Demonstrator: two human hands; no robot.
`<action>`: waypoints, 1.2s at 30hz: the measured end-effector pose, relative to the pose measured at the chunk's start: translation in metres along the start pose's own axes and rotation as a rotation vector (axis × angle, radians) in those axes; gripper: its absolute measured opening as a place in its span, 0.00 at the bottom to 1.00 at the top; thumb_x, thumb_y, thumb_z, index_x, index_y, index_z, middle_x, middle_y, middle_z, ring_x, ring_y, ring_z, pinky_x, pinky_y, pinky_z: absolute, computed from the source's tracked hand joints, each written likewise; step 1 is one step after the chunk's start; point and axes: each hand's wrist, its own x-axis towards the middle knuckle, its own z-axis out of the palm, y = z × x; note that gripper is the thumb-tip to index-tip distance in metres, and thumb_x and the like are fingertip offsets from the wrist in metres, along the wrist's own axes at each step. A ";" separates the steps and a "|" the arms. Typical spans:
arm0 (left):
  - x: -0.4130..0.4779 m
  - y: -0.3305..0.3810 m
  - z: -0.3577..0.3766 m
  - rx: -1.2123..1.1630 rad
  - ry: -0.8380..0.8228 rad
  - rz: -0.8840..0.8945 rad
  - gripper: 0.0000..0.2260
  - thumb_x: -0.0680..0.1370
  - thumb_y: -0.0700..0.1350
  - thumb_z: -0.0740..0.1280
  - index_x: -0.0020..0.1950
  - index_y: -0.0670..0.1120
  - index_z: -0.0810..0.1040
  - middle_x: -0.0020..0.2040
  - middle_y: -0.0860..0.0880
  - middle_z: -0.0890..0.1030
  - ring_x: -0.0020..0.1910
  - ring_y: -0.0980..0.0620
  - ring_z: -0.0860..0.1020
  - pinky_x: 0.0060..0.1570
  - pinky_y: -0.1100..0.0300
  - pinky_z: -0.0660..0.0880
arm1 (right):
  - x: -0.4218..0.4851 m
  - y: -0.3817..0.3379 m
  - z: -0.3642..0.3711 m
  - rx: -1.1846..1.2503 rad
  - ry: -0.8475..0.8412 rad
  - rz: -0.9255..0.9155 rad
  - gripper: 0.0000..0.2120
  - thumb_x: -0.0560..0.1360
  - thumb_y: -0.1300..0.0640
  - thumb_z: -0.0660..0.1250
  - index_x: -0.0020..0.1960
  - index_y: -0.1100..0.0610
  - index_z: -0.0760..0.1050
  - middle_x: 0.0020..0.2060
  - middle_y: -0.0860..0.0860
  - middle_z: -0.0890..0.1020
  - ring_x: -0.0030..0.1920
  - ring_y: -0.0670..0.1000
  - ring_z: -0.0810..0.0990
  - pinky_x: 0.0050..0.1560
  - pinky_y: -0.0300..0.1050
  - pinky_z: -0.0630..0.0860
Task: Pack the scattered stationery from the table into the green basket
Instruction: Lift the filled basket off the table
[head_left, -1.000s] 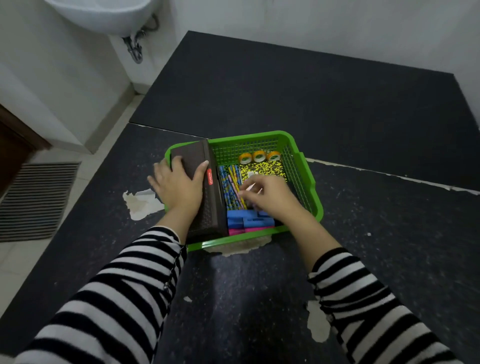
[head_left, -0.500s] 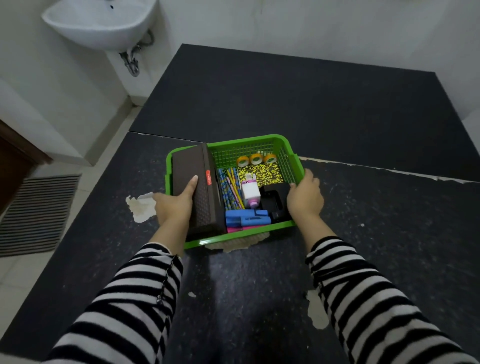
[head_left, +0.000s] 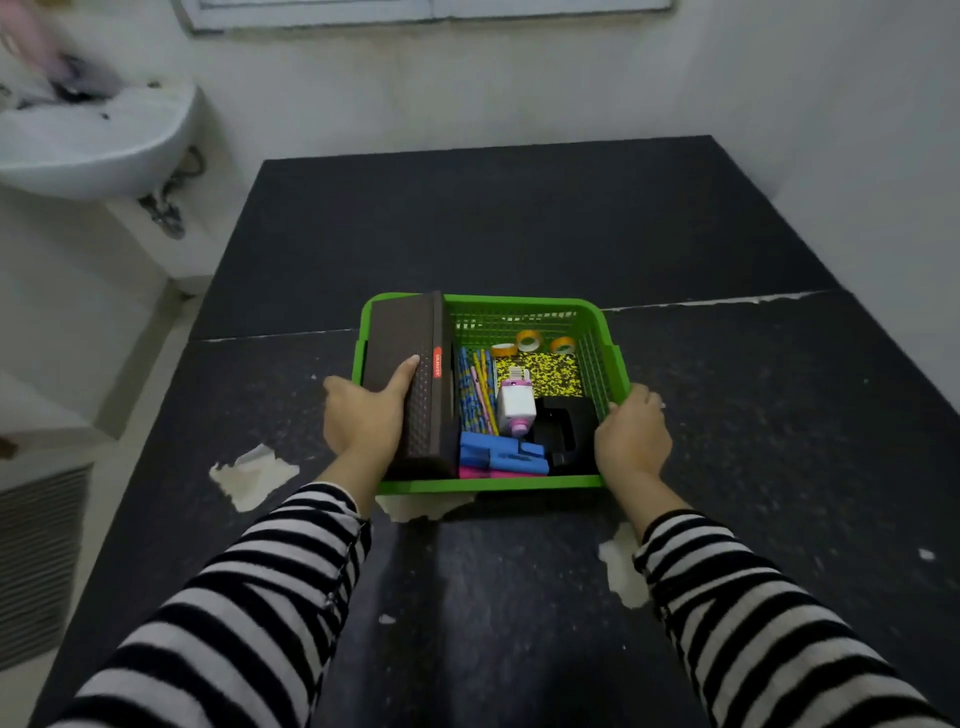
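Right hand (head_left: 631, 436) has left the inside of the green basket (head_left: 519, 301) since a second ago and now clasps its right rim.
I see the left hand (head_left: 363, 421) curled round the basket's left wall, thumb on one brown case (head_left: 400, 343) lying near-to-far along that wall. Three tape rolls (head_left: 529, 340) sit by the basket's far wall. Bare table (head_left: 519, 218) surrounds the basket.

White walls (head_left: 519, 93); white ceramic washbasin (head_left: 104, 145) mounted left; black speckled tabletop (head_left: 493, 218), peeling in pale patches; grey ribbed floor mat (head_left: 36, 561) lower left.
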 end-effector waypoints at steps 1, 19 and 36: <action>-0.006 0.004 0.005 0.005 -0.028 0.023 0.41 0.64 0.71 0.69 0.59 0.38 0.68 0.57 0.40 0.76 0.56 0.38 0.77 0.49 0.50 0.73 | -0.003 0.010 -0.007 0.002 0.016 0.026 0.11 0.79 0.59 0.61 0.60 0.62 0.69 0.59 0.59 0.73 0.58 0.61 0.76 0.50 0.55 0.74; -0.239 0.060 0.090 -0.012 -0.397 0.272 0.42 0.64 0.72 0.68 0.60 0.38 0.67 0.59 0.39 0.76 0.57 0.37 0.76 0.54 0.46 0.74 | -0.073 0.260 -0.178 -0.152 0.263 0.271 0.12 0.79 0.55 0.60 0.59 0.62 0.68 0.56 0.58 0.74 0.50 0.59 0.80 0.43 0.50 0.76; -0.519 0.006 0.115 0.057 -0.729 0.554 0.42 0.63 0.72 0.68 0.60 0.38 0.68 0.60 0.37 0.75 0.58 0.37 0.75 0.56 0.45 0.74 | -0.276 0.491 -0.284 -0.088 0.415 0.762 0.20 0.83 0.47 0.51 0.60 0.63 0.69 0.57 0.61 0.75 0.54 0.63 0.78 0.47 0.52 0.73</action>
